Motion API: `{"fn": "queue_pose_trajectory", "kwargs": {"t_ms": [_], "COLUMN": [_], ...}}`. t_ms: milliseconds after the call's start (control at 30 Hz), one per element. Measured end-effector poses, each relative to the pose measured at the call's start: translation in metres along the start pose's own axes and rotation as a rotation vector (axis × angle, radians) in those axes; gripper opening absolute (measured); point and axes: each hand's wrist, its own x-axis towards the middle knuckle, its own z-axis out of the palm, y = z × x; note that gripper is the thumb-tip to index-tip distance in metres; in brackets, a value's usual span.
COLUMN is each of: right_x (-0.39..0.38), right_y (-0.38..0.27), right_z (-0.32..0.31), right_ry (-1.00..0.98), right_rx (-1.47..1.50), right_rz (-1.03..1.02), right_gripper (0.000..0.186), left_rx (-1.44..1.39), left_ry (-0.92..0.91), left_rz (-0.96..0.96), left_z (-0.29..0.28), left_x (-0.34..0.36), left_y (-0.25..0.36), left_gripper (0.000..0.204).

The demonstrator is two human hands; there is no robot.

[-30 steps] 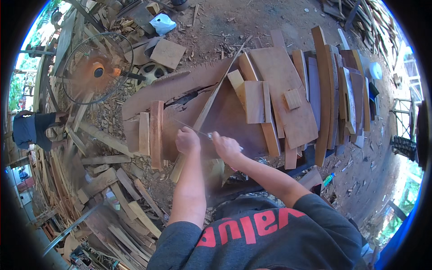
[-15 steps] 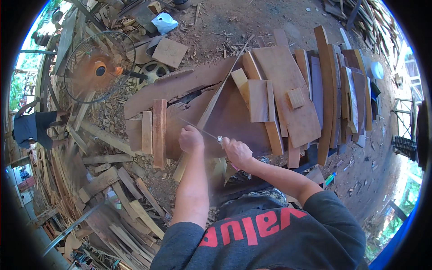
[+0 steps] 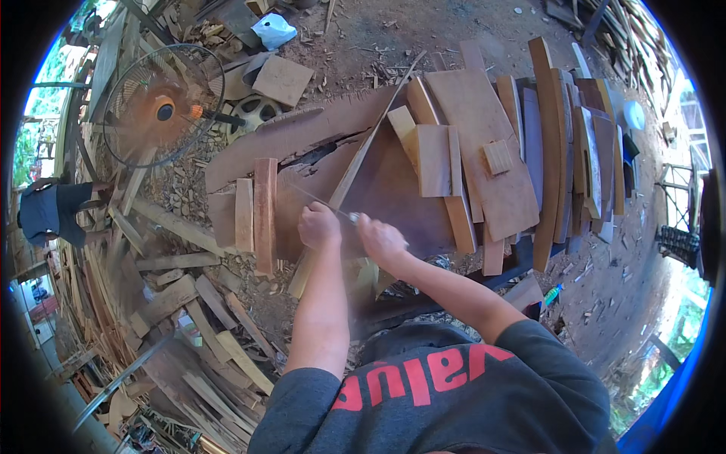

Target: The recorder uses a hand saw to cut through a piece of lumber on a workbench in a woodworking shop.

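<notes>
A long, narrow wooden strip [image 3: 370,144] slants across a broad brown slab with a jagged crack [image 3: 412,216]. My left hand [image 3: 320,226] is closed in a fist on the strip's near part. In my right hand [image 3: 383,240] is a thin, rod-like metal tool, perhaps a file, with a whitish piece [image 3: 354,218] at its grip end. The tool's shaft crosses the strip just beyond my left fist and points to the far left. My right fingers are wrapped round its near end.
Two short wood blocks [image 3: 265,216] lie on the slab's left end. Boards and offcuts [image 3: 484,136] are stacked on its right. A standing fan [image 3: 164,110] is at the far left, near a white bag [image 3: 274,32]. Scrap wood [image 3: 170,306] covers the left ground. Another person [image 3: 57,208] stands at the left edge.
My right hand has moved left and slightly away from me, carrying the tool's grip end closer to my left fist. My left hand keeps its hold on the strip. The whole view has shifted a little.
</notes>
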Motion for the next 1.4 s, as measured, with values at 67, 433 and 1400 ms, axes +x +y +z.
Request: {"fn": "queue_pose_trajectory", "kwargs": {"t_ms": [67,433,1400], "right_x": [0.021,0.021,-0.004], "right_y": [-0.011,-0.015,0.003], "right_z": [0.000,0.000,0.000], "right_ry": [0.022,0.002,-0.043], "right_rx": [-0.024,-0.035,0.052], "right_rz": [-0.004,-0.001,-0.007], "right_gripper": [0.010,0.009,0.011], "left_rx": [0.004,-0.016,-0.006], "left_ry": [-0.031,0.004,0.016], "left_rz": [-0.027,0.005,-0.027], "left_z": [-0.001,0.003,0.006], "left_x": [0.003,0.003,0.008], "left_y": [-0.002,-0.005,-0.011], "left_gripper": [0.043,0.043,0.043]}}
